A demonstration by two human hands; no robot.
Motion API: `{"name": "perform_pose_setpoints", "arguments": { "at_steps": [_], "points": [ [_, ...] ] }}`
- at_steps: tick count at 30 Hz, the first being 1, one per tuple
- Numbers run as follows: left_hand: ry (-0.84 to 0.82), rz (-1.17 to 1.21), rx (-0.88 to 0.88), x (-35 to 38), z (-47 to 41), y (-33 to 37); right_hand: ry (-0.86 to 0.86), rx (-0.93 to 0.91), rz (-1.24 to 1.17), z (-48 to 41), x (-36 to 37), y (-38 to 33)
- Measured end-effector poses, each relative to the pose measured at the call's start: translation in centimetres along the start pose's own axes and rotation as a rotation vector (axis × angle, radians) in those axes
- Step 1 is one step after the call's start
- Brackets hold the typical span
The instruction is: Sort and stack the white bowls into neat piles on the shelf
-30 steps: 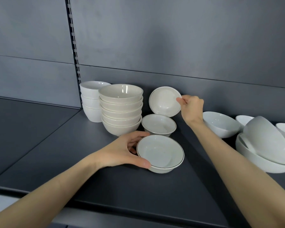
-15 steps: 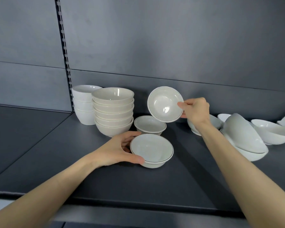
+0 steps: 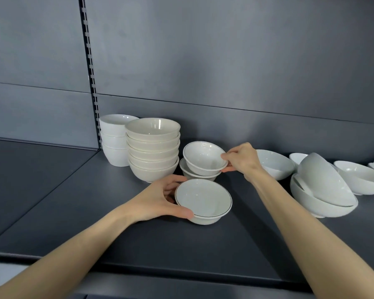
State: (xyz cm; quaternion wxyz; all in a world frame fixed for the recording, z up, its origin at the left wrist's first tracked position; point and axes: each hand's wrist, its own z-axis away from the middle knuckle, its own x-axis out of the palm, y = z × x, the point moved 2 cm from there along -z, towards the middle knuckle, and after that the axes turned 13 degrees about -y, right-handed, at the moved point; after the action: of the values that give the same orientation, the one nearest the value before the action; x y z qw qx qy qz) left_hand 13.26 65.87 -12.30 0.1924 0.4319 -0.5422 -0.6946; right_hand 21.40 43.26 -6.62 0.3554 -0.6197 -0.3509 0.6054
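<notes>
Sorting about half done, apparently: two piles [image 3: 153, 152] stand on the shelf [image 3: 78, 212], the right hand [image 3: 242, 160] pinches a small lined bowl [image 3: 204, 156] tilted onto its twin [image 3: 192, 173], the left hand [image 3: 158, 199] grips a third bowl [image 3: 203, 200] in front, and larger bowls [image 3: 324, 182] lie jumbled at right

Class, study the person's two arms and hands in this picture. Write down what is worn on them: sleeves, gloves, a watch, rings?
Nothing worn is visible. The left hand and right hand are ungloved, with no rings on the fingers that show. Neither wrist carries a watch or bracelet. The left forearm and right forearm are bare to the picture's edge, so no sleeve appears.
</notes>
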Motion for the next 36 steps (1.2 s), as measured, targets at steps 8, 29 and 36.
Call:
{"name": "perform_pose_setpoints", "arguments": {
  "at_steps": [8,29,36],
  "points": [
    [-0.002,0.037,-0.044,0.4,0.0,0.4,-0.030,0.030,0.017,-0.7,0.4,0.2],
    [-0.089,0.056,-0.056,1.4,-3.7,2.6,-0.214,0.047,-0.206,2.3,-2.0,3.0],
    [-0.110,0.075,-0.048,2.2,-5.1,2.8,-0.186,0.068,-0.199,3.1,-3.7,3.8]
  ]
}}
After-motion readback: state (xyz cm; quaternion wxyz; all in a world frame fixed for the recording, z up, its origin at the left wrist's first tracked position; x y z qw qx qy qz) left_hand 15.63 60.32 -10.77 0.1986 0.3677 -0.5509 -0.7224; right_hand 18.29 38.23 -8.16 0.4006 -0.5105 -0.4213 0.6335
